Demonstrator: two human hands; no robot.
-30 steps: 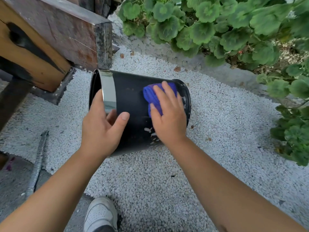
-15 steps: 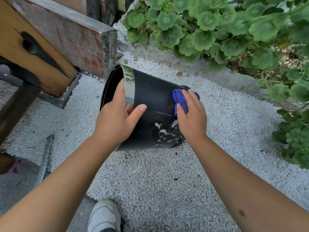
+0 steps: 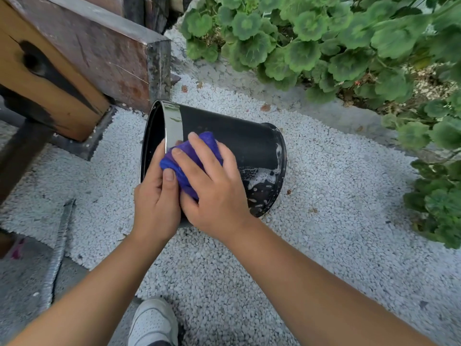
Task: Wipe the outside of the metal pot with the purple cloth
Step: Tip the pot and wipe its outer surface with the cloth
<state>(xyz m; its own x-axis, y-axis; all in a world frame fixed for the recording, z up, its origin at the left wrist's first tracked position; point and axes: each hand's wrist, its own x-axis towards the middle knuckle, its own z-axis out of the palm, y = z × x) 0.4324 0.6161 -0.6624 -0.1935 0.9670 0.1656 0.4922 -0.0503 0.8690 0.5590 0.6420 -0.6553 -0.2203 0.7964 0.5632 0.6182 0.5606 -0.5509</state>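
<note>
The black metal pot lies on its side over the white gravel, its open mouth with a shiny rim band facing left. Soap foam clings near its base on the right. My left hand grips the pot at the rim, thumb on the outer wall. My right hand presses the purple cloth flat against the pot's side, right next to the left thumb. Much of the cloth is hidden under my fingers.
A wooden beam with a rusty metal bracket stands just behind the pot's mouth. Green leafy plants fill the back and right. A ribbed metal bar lies at the left. My white shoe is at the bottom.
My right hand has slid the cloth from the pot's base end leftward to the rim band, beside my left hand. The pot has tipped a little, its base lower.
</note>
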